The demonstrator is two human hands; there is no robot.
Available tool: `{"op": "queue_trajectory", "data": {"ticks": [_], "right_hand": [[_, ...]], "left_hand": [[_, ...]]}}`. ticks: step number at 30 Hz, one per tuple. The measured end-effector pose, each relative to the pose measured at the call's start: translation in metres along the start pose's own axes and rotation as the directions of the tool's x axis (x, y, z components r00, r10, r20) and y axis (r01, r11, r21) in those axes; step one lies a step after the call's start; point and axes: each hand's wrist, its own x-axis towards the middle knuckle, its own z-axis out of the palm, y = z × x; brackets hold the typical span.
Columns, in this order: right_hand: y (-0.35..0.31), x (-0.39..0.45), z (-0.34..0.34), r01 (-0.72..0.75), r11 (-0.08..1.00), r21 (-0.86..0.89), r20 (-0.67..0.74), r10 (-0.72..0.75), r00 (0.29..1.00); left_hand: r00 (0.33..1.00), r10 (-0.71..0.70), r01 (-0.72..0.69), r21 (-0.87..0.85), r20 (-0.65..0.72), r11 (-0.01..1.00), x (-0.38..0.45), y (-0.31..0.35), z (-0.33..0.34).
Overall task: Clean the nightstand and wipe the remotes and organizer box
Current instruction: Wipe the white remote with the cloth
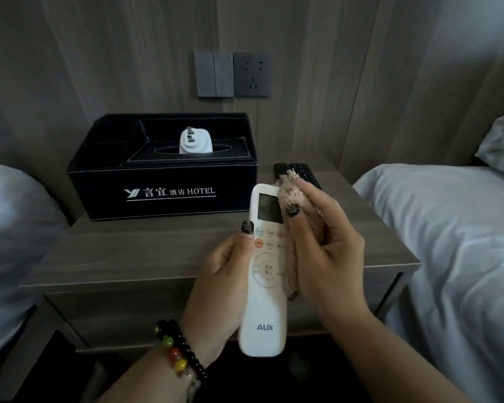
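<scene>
White remote [264, 274], centre of the frame: white body, grey-dark display window, one orange button among pale ones, blue-grey "AUX" lettering near the lower end. Cloth [296, 199], right of centre: pinkish-beige, nubby looped texture. Organizer box [163, 186], upper left of centre: black with pale stitched edging and white hotel lettering and logo. Charger plug [194, 141] in the box: white with grey metal prongs. Black remotes [298, 173], behind the cloth: black with dark keys. Nightstand [146, 257]: grey-brown wood grain. Wall panels: matching grey-brown grain; switch and socket plates [233, 74], upper centre: dark grey. Bedding [448, 222], both sides: pale blue-grey. Fingernails: black, speckled. Bracelet [176, 351], lower left: black beads with green, red and yellow ones.
</scene>
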Motion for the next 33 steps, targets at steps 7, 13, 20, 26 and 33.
{"op": "queue_trajectory", "data": {"ticks": [7,13,20,26,33], "right_hand": [[-0.013,0.015,-0.034,-0.12,0.992,0.037,-0.068,0.123,0.99],[-0.017,0.023,-0.066,-0.301,0.949,0.09,-0.052,0.307,0.95],[-0.013,0.019,-0.087,-0.37,0.926,-0.079,-0.009,0.37,0.929],[-0.013,0.033,-0.121,-0.466,0.885,0.0,-0.161,0.46,0.873],[-0.013,0.047,-0.14,-0.531,0.8,0.279,-0.173,0.586,0.792]], "left_hand": [[0.985,0.017,-0.027,-0.056,-0.172,0.998,0.033,0.02,0.063],[0.97,-0.095,0.085,-0.055,-0.222,0.995,0.081,0.028,0.09],[0.964,-0.266,0.261,-0.241,0.011,0.935,0.138,0.031,0.103],[0.993,-0.056,0.095,0.418,-0.105,0.903,0.176,0.045,0.134],[0.991,0.016,0.091,0.773,-0.13,0.627,0.22,0.022,0.167]]}}
